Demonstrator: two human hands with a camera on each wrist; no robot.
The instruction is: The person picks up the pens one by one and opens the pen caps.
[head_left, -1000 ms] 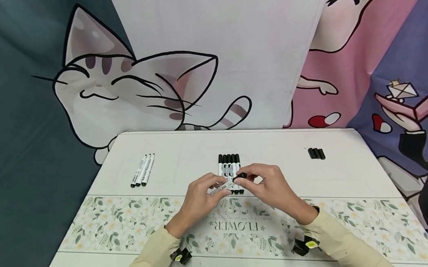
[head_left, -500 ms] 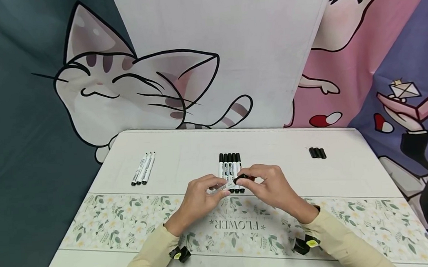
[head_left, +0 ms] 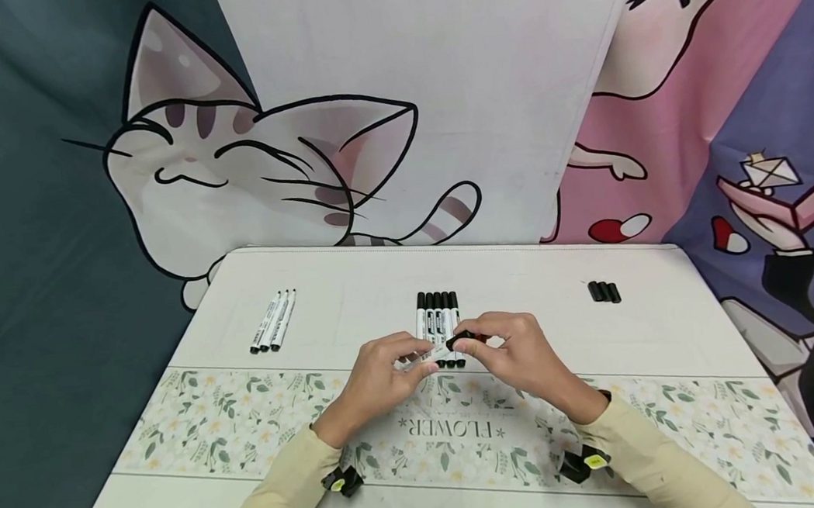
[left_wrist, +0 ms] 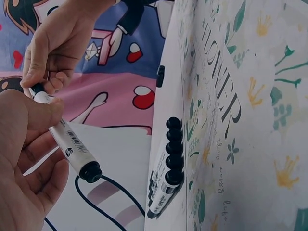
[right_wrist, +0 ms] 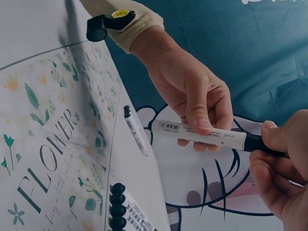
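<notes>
My left hand (head_left: 413, 359) grips the barrel of a white marker (head_left: 432, 353) just above the table. My right hand (head_left: 465, 342) pinches the black cap (head_left: 461, 337) sitting on the marker's tip. In the right wrist view the left hand (right_wrist: 195, 103) wraps the marker (right_wrist: 202, 134), and the cap (right_wrist: 259, 143) lies between the fingers of the right hand (right_wrist: 276, 175). The left wrist view shows the marker (left_wrist: 72, 147) with a black end plug, held by my left hand (left_wrist: 24, 159), with the right hand (left_wrist: 55, 45) at its far end.
Behind the hands lies a row of several capped markers (head_left: 439, 318). Three uncapped markers (head_left: 273, 322) lie at the left of the white table (head_left: 520, 278), and three loose black caps (head_left: 603, 292) at the right. A floral runner (head_left: 201, 430) crosses the front; printed cloth hangs behind.
Almost nothing differs. My right fingers have shifted slightly on the cap, and both hands stay in the same place above the row of markers.
</notes>
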